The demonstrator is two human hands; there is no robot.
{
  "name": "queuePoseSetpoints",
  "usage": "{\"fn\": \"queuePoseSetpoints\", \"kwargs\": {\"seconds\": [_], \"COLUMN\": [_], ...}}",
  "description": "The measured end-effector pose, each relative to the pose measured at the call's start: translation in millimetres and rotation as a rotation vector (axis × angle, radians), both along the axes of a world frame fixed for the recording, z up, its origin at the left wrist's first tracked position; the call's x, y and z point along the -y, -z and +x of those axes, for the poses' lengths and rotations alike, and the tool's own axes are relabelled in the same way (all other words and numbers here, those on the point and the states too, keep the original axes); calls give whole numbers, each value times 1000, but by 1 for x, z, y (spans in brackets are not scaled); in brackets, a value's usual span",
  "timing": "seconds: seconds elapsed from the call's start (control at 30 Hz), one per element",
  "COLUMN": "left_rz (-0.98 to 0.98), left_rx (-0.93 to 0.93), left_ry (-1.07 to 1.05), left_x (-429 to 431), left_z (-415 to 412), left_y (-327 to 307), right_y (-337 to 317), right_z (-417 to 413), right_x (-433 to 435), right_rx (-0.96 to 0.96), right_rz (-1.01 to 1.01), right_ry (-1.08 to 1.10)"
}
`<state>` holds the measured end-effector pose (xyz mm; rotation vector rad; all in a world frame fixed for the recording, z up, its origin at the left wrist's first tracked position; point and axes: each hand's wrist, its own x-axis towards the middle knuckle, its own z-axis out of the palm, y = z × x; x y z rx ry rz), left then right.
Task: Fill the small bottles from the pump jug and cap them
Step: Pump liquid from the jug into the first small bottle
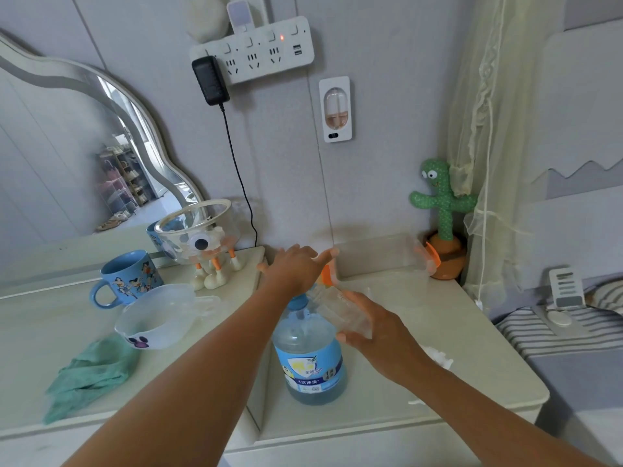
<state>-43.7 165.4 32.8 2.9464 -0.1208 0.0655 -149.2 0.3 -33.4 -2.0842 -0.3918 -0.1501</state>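
On the pale cabinet top (478, 352), the pump jug (310, 362) stands upright, part full of blue liquid. Beside its blue top, the right hand (381, 335) grips 1 small clear bottle (337, 311), tilted with its neck toward the jug. The left hand (296, 267) reaches above the jug, fingers straight and spread, near a clear box (387, 254) with orange clips; whether it touches the box is unclear. A blue mug (129, 278), white bowl (158, 318) and green cloth (91, 372) sit left.

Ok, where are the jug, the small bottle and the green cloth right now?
jug (308, 362): head view, on its blue label.
small bottle (337, 311): head view, its clear side.
green cloth (91, 375): head view, middle fold.
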Motion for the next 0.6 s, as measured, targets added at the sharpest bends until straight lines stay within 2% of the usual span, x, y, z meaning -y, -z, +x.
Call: {"fn": "queuePoseSetpoints", "kwargs": {"seconds": [0.3, 0.6], "left_rz": [-65, -5], "left_rx": [8, 25], "left_ry": [22, 85], "left_x": [-4, -3], "left_z": [-3, 2], "left_y": [-11, -4], "right_y": [-9, -3], "right_z": [-8, 0], "right_x": [-1, 0], "right_rx": [16, 9], "right_rz": [-13, 8], "right_ry": [-26, -28]}}
